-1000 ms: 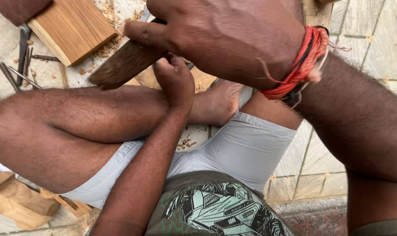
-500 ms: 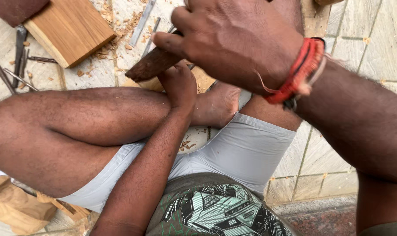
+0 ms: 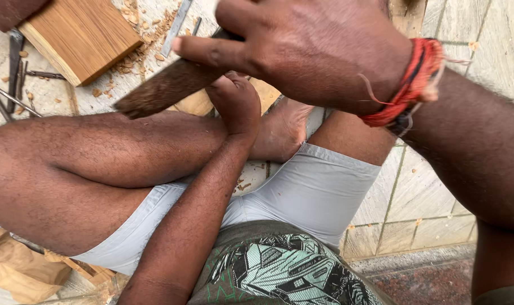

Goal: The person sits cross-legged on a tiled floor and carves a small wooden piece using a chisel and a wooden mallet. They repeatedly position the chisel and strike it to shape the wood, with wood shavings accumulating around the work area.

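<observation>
My right hand (image 3: pixel 308 51), with red thread around its wrist, is raised close to the camera. It grips a dark wooden mallet (image 3: pixel 166 87) whose far end points down to the left, above my left knee. Just beneath it my left hand (image 3: pixel 234 104) is clenched in a fist over a pale wooden workpiece (image 3: pixel 196 104) beside my bare foot (image 3: pixel 282 130). The fist seems to close around an upright tool handle, which is almost wholly hidden.
I sit on a tiled floor (image 3: pixel 437 186) with my legs folded. A light wooden block (image 3: pixel 79 39) lies at the upper left among wood chips (image 3: pixel 141 28). Several thin metal tools (image 3: pixel 14 85) and a flat blade (image 3: pixel 176 25) lie nearby. Wood scraps (image 3: pixel 19 271) sit at the lower left.
The mallet's end swung up and right, then came back down to the left. My left fist has stayed in place.
</observation>
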